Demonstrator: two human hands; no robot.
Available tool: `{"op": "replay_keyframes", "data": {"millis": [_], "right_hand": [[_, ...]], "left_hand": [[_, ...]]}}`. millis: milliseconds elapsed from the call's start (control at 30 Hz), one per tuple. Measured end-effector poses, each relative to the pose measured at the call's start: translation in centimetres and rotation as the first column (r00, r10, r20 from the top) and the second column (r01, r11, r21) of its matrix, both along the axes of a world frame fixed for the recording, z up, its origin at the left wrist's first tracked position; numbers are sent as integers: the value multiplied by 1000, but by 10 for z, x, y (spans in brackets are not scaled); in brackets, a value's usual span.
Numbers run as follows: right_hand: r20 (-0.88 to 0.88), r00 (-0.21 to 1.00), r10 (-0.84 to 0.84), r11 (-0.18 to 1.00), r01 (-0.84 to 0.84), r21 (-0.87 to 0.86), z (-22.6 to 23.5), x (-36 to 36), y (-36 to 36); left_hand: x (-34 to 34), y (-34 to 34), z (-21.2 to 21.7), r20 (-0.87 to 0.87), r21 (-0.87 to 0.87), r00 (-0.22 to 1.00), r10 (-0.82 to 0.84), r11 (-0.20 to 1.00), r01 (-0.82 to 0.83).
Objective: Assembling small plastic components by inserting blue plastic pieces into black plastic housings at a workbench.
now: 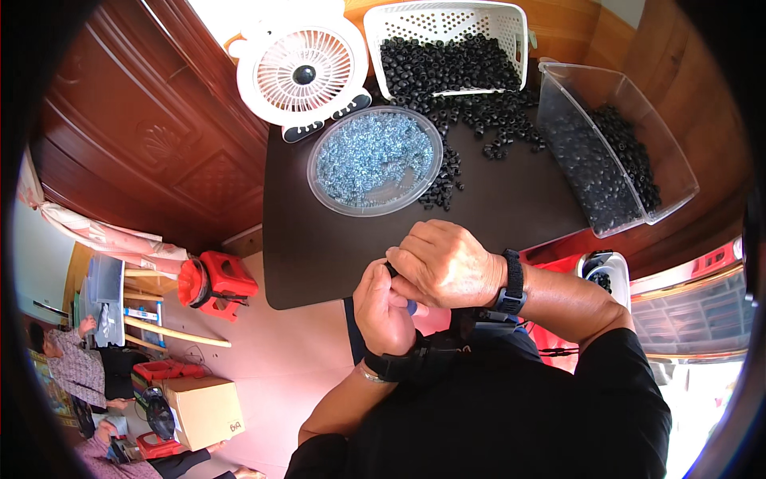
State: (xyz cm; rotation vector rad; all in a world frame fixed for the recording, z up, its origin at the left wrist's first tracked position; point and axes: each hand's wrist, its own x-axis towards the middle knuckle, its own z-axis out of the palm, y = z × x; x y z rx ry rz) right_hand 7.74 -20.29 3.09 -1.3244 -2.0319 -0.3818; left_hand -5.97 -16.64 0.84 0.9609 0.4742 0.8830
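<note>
My left hand (378, 310) and my right hand (444, 262) meet in front of the dark table's (311, 263) near edge. Between their fingertips sits a small black piece (391, 270), mostly hidden by the fingers. Both hands are closed around it. Beyond them stands a round clear tub (313, 182) of small, shiny, bluish transparent pieces (359, 156). Loose black ring-like pieces (499, 124) lie on the table, spilling from a tipped white perforated basket (451, 14).
A white fan (303, 73) stands at the back left. At the right, a clear plastic bin (677, 195) holds more black pieces. Red stools (227, 275), a cardboard box (203, 411) and two other people, one in a patterned top (80, 367), are at the lower left.
</note>
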Motion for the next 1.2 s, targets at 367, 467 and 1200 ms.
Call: {"op": "replay_keyframes", "data": {"millis": [367,467,1200], "right_hand": [[4,999,-53,998,53,19,-13,-3,10],[-2,999,-43,998,43,35,-5,2,12],[250,965,-80,994,97,-58,30,16,16]], "left_hand": [[15,6,-14,-27,-6,989,144,990,-144],[6,12,-9,-87,30,992,90,996,-88],[7,25,-13,-47,266,997,-65,961,75]]}}
